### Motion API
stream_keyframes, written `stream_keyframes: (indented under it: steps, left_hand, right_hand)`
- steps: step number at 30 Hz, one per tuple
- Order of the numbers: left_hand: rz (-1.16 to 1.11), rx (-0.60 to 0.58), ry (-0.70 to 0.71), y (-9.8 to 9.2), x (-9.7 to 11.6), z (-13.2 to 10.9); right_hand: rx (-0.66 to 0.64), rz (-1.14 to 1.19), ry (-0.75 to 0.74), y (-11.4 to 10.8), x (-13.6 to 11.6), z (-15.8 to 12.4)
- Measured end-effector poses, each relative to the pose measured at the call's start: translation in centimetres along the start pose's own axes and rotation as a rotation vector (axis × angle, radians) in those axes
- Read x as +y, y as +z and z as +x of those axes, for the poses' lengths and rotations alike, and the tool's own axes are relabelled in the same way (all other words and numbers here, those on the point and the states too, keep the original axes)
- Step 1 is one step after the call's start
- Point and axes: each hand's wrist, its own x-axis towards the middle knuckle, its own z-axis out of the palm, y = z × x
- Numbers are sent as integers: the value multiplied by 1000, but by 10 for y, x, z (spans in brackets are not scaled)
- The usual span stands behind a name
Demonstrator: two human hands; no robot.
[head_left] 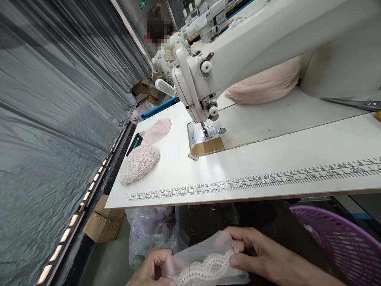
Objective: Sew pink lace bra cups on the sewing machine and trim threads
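Note:
A piece of sheer fabric with a scalloped lace edge (205, 267) is stretched between my hands, below the front edge of the sewing table (166, 174). My left hand (153, 268) grips its left end with curled fingers, partly cut off by the bottom of the view. At the other end, my right hand (253, 252) pinches the fabric between thumb and fingers. Beyond them stands a white sewing machine (193, 87), its presser foot (205, 130) over the metal plate with no cloth visible under it.
A lace stack (139, 163), a pink fabric piece (158, 130) and a dark green-marked object (135, 143) lie at the table's left. Pink cloth (268, 83) sits under the machine arm, scissors (354, 103) at right. A purple basket (342, 242) stands below; another person (169, 55) is behind.

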Motion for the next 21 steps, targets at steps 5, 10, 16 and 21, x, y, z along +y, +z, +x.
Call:
stream_keyframes:
  steps: [5, 10, 16, 21]
  left_hand:
    - [104, 29, -34, -10, -8, -4]
    - [270, 61, -43, -18, -14, -7]
    - [361, -64, 76, -7, 7, 0]
    - [387, -150, 126, 5, 37, 8]
  right_hand:
    - [-33, -35, -12, 0, -2, 0]
    - [-52, -73, -45, 1, -3, 3]
    - [-91, -27, -92, -3, -5, 1]
    - [-137, -19, -134, -3, -7, 3]
